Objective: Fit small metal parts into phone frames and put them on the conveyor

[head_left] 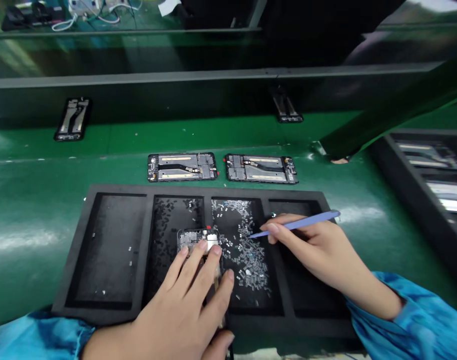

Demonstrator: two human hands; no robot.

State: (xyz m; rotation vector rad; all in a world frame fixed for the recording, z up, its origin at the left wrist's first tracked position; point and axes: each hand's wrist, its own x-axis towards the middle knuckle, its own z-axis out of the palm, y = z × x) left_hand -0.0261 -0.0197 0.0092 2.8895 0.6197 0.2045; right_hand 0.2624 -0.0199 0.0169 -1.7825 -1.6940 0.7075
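Observation:
My left hand (192,305) grips an opened phone (192,236) over the foam tray. Its fingers lie across the phone's upper part, and the thumb is at the lower right side. Most of the phone's body is hidden beneath the hand. In a pinch grip, my right hand (311,245) holds a slim purple pointed tool (303,222); whether it is tweezers or a single stick I cannot tell. The tool's tip is at a scatter of tiny clear and silvery pieces (253,262) in the third compartment. Small dark pieces (164,215) lie in the second compartment.
The black foam tray (142,250) has several compartments. Behind it lie two opened phones, one left (179,167) and one right (262,168). Farther back are another phone (73,119) and one more (286,105). A dark green post (386,117) and a second tray (401,175) stand at right.

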